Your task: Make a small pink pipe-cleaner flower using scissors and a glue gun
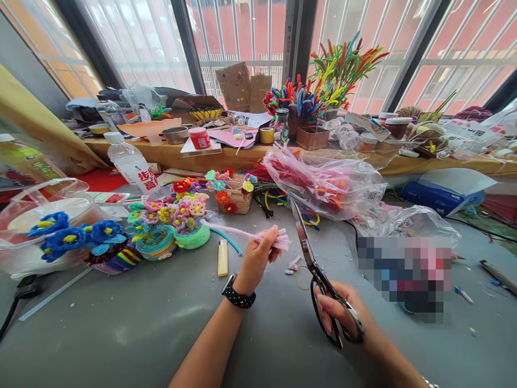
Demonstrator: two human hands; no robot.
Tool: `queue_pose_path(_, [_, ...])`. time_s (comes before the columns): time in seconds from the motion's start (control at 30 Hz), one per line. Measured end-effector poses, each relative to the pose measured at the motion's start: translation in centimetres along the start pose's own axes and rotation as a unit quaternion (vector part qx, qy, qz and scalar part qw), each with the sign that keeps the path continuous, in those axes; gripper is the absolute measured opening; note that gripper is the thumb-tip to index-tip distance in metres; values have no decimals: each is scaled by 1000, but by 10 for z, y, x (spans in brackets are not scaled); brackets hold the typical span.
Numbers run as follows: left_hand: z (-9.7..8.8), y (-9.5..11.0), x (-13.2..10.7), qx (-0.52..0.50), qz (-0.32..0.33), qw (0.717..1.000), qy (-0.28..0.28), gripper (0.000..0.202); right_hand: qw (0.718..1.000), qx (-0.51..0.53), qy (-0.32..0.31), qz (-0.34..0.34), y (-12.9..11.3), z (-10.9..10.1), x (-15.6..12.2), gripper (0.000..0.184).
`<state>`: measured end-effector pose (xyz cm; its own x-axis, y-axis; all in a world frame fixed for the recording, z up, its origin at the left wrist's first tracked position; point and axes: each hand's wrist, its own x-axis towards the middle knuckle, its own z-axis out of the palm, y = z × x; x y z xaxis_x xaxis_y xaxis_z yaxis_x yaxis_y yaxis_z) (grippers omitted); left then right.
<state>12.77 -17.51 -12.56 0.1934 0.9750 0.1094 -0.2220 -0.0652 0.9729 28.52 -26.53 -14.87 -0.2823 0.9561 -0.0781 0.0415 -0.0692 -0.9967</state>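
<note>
My left hand point(258, 258), with a black dotted watch on the wrist, pinches a bundle of pink pipe cleaners point(278, 240) whose long tail runs left over the grey table point(141, 323). My right hand point(339, 312) grips the black handles of a pair of scissors point(311, 258). The blades point up and away, close together, just right of the pink bundle's cut ends. A few pink snippets point(293, 265) lie on the table below the bundle.
Pipe-cleaner flower pieces point(173, 221), blue flowers point(68, 234), a small basket point(236, 196) and a yellow lighter point(222, 257) sit at left. Plastic bags point(331, 183) of pipe cleaners lie right of centre. A water bottle point(131, 164) stands behind. The window shelf is crowded with craft supplies.
</note>
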Motion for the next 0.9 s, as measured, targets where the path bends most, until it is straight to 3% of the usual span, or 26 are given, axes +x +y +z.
queue_pose_path(0.17, [-6, 2, 5, 48, 24, 999, 9, 35, 979, -188, 74, 23, 2, -15, 2, 27])
queue_pose_path(0.23, [-10, 1, 9, 85, 36, 995, 31, 29, 945, -308, 111, 22, 4, -21, 3, 29])
queue_pose_path(0.33, [-16, 0, 13, 113, 29, 991, 61, 21, 868, -468, 162, 18, 6, -29, 4, 29])
queue_pose_path(0.43, [-18, 0, 14, 110, 10, 991, 72, 19, 804, -557, 201, 45, 6, -36, 3, 23])
queue_pose_path(0.5, [-19, 0, 14, 108, 2, 991, 74, 20, 782, -582, 213, 73, 6, -40, 3, 20])
queue_pose_path(0.77, [-20, 1, 15, 68, -10, 994, 86, 23, 767, -605, 170, 133, -1, -54, 2, 22])
queue_pose_path(0.9, [-20, 1, 15, 76, -8, 993, 86, 23, 780, -603, 133, 106, -15, -49, 1, 14])
